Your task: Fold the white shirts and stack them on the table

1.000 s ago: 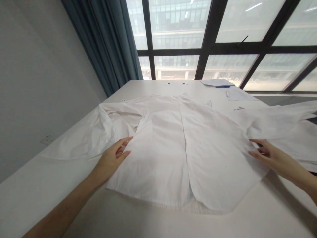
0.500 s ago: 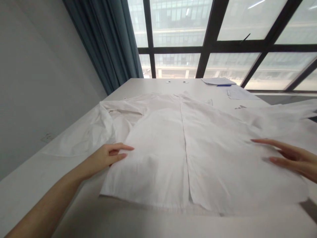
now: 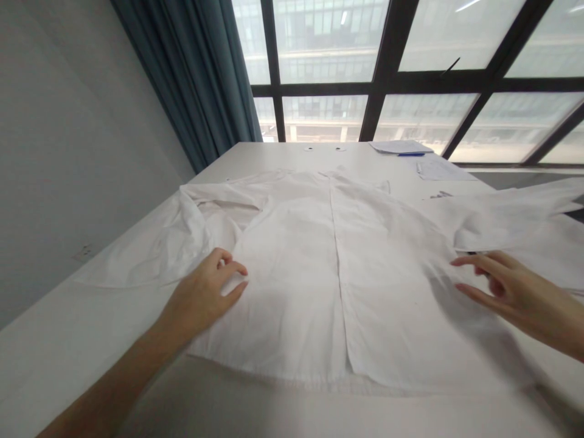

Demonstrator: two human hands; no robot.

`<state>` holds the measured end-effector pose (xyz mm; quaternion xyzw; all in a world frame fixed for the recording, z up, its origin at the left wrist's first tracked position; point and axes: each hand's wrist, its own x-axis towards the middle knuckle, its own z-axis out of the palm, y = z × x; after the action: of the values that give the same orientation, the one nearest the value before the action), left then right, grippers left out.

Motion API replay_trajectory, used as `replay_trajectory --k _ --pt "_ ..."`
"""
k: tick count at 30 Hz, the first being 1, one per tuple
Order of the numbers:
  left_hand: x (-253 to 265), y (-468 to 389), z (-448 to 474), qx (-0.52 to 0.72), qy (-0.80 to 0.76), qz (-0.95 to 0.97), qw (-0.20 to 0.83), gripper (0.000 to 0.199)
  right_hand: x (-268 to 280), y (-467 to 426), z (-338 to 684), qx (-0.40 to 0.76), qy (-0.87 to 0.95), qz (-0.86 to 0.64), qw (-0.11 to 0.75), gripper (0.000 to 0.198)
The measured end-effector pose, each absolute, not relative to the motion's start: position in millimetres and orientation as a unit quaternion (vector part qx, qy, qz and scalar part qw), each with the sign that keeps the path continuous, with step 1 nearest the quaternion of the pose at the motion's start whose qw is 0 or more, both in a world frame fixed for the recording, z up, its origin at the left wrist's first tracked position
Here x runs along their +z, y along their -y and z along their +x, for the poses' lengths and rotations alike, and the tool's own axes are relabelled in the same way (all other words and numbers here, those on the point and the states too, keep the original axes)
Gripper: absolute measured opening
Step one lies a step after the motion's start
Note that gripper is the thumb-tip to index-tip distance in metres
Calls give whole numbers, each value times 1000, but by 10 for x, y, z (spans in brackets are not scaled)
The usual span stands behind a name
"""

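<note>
A white button-front shirt point(image 3: 292, 292) lies spread on a white table, its hem towards me and its collar at the far end. My left hand point(image 3: 207, 289) is at the shirt's left side edge, thumb and forefinger apart, the fingertips at the cloth. Across from it, my right hand point(image 3: 506, 283) is at the right side edge, with a gap between thumb and forefinger; whether the tips touch the fabric I cannot tell. One sleeve point(image 3: 150, 249) stretches out to the left and the other sleeve point(image 3: 515, 213) to the right. Cloth near the lower right is blurred.
Papers point(image 3: 401, 147) and a blue pen point(image 3: 410, 154) lie at the table's far right. A grey wall point(image 3: 68, 152) runs along the left, beside a blue curtain point(image 3: 196, 73). Dark-framed windows point(image 3: 333, 89) stand behind the table point(image 3: 274, 152).
My right hand has moved left to the shirt's side, and the right edge of the cloth has shifted inward. My left hand's fingers have curled and turned more over the left edge.
</note>
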<state>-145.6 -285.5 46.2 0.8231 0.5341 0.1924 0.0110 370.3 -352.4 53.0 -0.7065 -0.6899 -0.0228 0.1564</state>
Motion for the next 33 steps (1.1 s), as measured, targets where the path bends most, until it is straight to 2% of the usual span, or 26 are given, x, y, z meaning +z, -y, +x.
replay_trajectory --k 3,6,10,14,19,28,33 --pt "404 3085 -1127 183 -342 921 28 20 559 3639 3162 78 795 -579 160 30" --pt "354 3272 -901 160 -226 957 84 38 570 3781 2666 151 871 -444 143 16" --pt "302 3341 -822 164 -176 963 119 49 515 3875 2334 164 914 -360 92 19" --pt "310 3337 -843 183 -135 966 123 43 417 3881 2284 152 927 -330 94 15" --pt "365 3366 -840 204 -113 967 106 14 364 3871 2301 156 927 -322 112 19" --pt "412 3349 -814 225 -82 956 168 14 483 3883 2383 255 883 -347 184 16" --pt "422 3367 -816 206 -74 959 181 14 477 3886 2382 273 896 -320 142 17"
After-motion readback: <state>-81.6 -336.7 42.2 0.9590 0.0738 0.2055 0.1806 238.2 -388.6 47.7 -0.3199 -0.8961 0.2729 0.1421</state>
